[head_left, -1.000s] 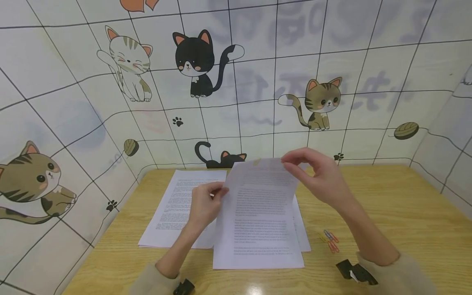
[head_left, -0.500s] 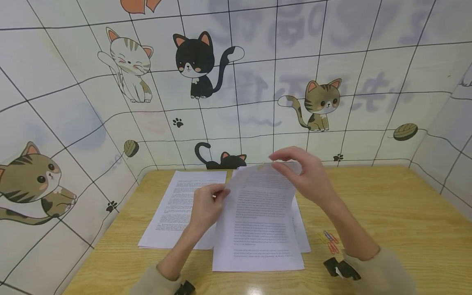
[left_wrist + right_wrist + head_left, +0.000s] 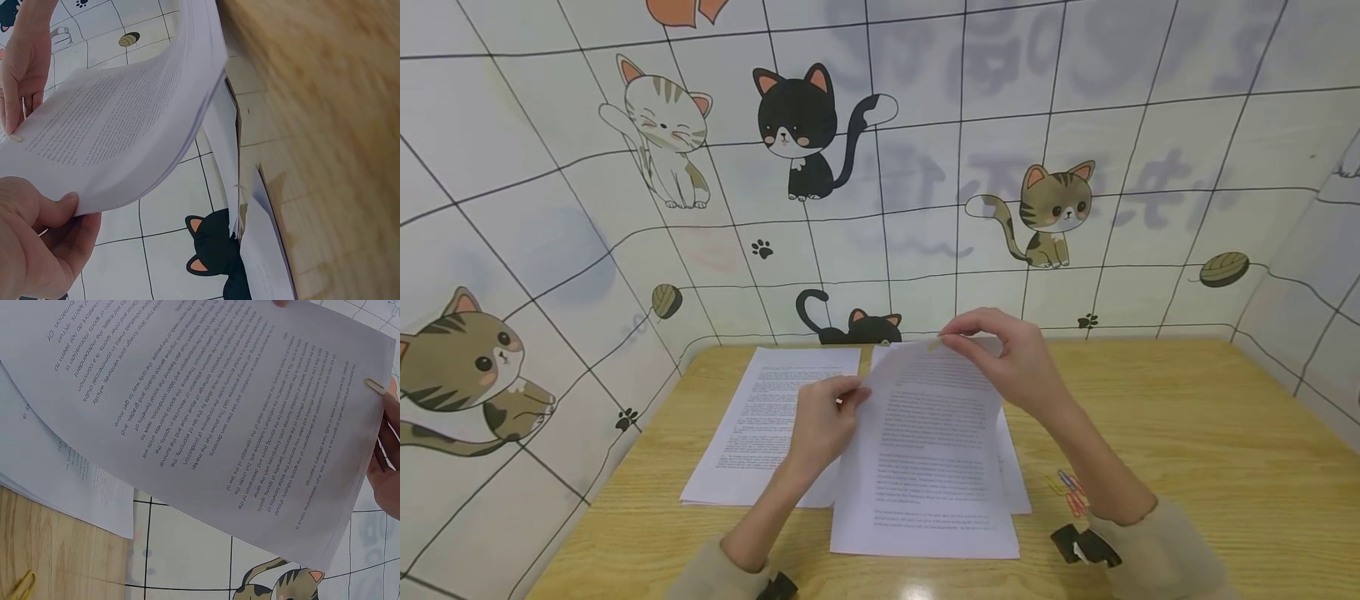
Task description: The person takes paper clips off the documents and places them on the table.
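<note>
Two hands hold the sheets (image 3: 925, 450) at the table's (image 3: 1187, 433) middle. Left hand (image 3: 820, 425) pinches the 9 o'clock edge; right hand (image 3: 1007, 362) pinches the clip (image 3: 934, 342) at 12 o'clock.

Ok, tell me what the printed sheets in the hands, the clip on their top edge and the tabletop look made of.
White printed sheets: thin matte paper; they bend and curl where lifted. Small gold clip: probably bent metal wire, slightly shiny. Light wooden tabletop: wood or wood-look laminate, with visible grain and a faint sheen.

Cat-papered desk booth (image 3: 1150, 250), printed pages (image 3: 767, 417)
</note>
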{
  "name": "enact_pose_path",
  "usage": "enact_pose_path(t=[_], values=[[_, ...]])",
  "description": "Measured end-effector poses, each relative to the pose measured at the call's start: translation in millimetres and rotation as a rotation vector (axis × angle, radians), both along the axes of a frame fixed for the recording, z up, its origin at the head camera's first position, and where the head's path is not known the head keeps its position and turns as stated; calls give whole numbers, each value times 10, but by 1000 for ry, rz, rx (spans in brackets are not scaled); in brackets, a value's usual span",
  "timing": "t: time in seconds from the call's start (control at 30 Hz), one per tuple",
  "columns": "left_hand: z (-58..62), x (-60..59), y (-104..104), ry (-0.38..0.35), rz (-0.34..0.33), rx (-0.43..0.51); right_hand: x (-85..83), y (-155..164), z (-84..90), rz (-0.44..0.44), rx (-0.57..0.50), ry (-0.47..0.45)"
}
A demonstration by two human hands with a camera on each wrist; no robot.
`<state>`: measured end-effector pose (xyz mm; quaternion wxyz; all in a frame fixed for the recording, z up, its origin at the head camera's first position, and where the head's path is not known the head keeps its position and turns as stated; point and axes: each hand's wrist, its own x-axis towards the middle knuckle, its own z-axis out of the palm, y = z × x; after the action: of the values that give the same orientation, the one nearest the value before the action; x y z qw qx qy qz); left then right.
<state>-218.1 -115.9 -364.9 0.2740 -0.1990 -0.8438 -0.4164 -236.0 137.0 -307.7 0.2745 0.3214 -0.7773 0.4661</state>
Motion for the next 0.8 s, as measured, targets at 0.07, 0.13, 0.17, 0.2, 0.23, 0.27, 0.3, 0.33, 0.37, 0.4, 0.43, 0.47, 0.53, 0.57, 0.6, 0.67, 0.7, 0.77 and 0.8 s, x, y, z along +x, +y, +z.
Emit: enact_pose_path(t=[0.07,0.13,0.17,0.2,0.23,0.27,0.3,0.33,0.37,0.4,0.43,0.47,0.53,0.57,0.6,0.67,0.7,0.77,0.8], values=[[3,2,2,-2,-6,2,1,-2,-6,4,-7,-13],[4,-1,4,-3,-7,0,7,-6,-10,3,-13,-22],[6,-2,4,-3,-7,-2,11,-10,-10,-1,-14,-26],[8,-4,5,-3,-6,-4,13,-14,-10,-4,-16,-29],[10,-6,5,-4,-6,-5,15,-18,-10,-9,-17,-29],[12,-7,6,-5,-7,-6,17,-23,-9,-13,-18,-27],[14,-8,6,-6,-6,-5,19,-27,-8,-15,-21,-23],[16,-8,6,-8,-6,-3,20,-31,-8,-19,-23,-18],[17,-7,6,-10,-6,-1,20,-36,-8,-20,-25,-11],[18,-7,6,-11,-7,2,18,-39,-9,-20,-28,-4],[18,-6,7,-12,-7,5,17,-42,-10,-17,-33,5],[18,-6,7,-13,-8,7,13,-44,-10,-14,-39,14],[16,-7,7,-15,-10,10,0,-46,-14,-11,-48,38],[15,-8,6,-17,-10,11,-10,-44,-16,-10,-55,50],[14,-10,5,-19,-10,10,-18,-41,-15,-8,-63,62],[6,-18,-1,-28,-9,11,-30,-29,-12,-15,-74,72],[1,-22,-4,-35,-8,12,-31,-22,-6,-18,-78,71],[-5,-27,-10,-50,-7,14,-24,-6,10,-25,-85,58],[-9,-30,-14,-56,-6,15,-18,0,19,-28,-86,49]])
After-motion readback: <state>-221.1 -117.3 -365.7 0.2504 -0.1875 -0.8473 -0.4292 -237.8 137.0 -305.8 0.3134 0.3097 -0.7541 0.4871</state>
